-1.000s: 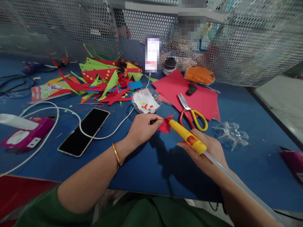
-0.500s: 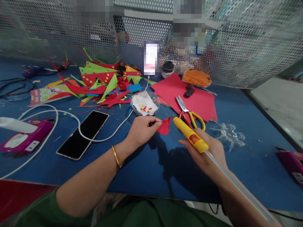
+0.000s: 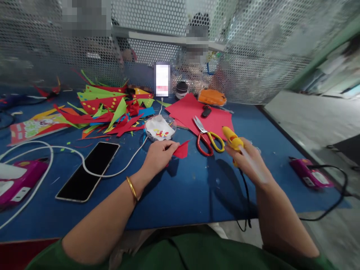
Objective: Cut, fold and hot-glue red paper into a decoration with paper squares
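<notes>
Between the thumb and fingers of my left hand is pinched a small folded piece of red paper, held just above the blue table. My right hand is wrapped round a yellow hot glue gun, a clear glue stick poking out of its back and its cord hanging below. The gun's tip points away from me, apart from the paper. Scissors with one red and one yellow handle lie between my hands, blades partly apart. Just beyond my left hand stands a clear bowl holding white paper and small coloured bits.
Red paper sheets lie beyond the scissors, with a black key fob on them. Cut paper strips heap up at the back left. A phone lies under a white cable; purple power strips sit at both sides.
My right hand has moved the glue gun rightward, away from the red paper and off the scissors' handles. My left hand still pinches the paper. The view has turned right.
</notes>
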The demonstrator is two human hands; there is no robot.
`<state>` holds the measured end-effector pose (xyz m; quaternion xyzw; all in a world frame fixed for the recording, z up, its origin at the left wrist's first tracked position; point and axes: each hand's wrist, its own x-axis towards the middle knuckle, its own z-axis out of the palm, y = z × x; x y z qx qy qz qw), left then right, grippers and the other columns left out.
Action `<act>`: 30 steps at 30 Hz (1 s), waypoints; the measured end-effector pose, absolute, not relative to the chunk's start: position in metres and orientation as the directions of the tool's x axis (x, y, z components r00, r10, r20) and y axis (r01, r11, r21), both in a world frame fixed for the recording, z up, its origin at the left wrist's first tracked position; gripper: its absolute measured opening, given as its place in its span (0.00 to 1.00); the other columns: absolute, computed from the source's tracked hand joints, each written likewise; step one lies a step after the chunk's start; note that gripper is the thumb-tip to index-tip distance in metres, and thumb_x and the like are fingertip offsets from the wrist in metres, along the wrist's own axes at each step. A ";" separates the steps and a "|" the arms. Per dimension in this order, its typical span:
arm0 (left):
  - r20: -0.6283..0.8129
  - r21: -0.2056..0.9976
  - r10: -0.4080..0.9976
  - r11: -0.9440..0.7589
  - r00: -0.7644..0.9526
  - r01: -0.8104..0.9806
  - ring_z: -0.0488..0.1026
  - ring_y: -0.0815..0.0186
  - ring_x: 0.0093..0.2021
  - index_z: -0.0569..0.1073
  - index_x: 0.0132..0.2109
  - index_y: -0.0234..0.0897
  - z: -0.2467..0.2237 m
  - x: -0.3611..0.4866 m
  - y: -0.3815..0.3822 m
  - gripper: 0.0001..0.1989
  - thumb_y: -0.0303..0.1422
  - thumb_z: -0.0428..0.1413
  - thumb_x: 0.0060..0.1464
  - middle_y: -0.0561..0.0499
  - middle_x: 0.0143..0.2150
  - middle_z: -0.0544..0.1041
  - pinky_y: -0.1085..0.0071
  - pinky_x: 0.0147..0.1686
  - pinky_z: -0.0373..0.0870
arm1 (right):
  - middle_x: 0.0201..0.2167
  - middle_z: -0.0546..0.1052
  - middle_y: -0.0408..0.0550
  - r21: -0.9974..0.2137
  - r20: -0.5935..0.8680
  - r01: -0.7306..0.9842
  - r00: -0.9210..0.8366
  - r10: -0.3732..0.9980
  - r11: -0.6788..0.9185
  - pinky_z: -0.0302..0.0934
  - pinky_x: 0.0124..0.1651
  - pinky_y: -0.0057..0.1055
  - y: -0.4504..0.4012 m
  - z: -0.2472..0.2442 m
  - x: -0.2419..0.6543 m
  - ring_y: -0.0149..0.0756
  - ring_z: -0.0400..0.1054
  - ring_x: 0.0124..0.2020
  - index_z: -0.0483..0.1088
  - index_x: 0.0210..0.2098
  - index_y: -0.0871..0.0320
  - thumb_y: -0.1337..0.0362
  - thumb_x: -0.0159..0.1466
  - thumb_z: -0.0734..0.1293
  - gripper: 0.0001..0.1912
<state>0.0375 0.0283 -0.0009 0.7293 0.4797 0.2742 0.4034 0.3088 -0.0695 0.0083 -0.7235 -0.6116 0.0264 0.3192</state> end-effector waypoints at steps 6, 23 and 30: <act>0.035 0.887 0.907 -0.221 0.419 0.405 0.68 0.66 0.23 0.83 0.36 0.38 0.000 0.038 0.026 0.12 0.38 0.57 0.57 0.54 0.20 0.75 0.70 0.25 0.59 | 0.31 0.72 0.52 -0.243 0.355 0.921 0.376 0.856 -0.304 0.58 0.33 0.36 -0.093 0.010 0.369 0.45 0.68 0.36 0.76 0.39 0.58 0.46 0.60 0.66 0.21; 0.081 0.880 0.877 -0.286 0.473 0.378 0.72 0.67 0.28 0.80 0.32 0.37 -0.001 0.041 0.023 0.07 0.33 0.58 0.53 0.51 0.27 0.80 0.69 0.32 0.65 | 0.48 0.81 0.59 -0.371 0.538 0.923 0.300 0.788 -0.099 0.65 0.55 0.57 -0.080 0.033 0.297 0.57 0.75 0.51 0.72 0.54 0.55 0.52 0.66 0.63 0.22; 0.111 0.842 0.872 -0.338 0.477 0.421 0.75 0.65 0.32 0.82 0.36 0.38 0.002 0.039 0.021 0.07 0.31 0.57 0.55 0.51 0.31 0.82 0.69 0.34 0.65 | 0.33 0.83 0.47 -0.823 0.208 0.556 0.099 0.973 0.119 0.68 0.45 0.38 -0.020 0.008 0.218 0.40 0.78 0.37 0.76 0.42 0.55 0.59 0.58 0.71 0.13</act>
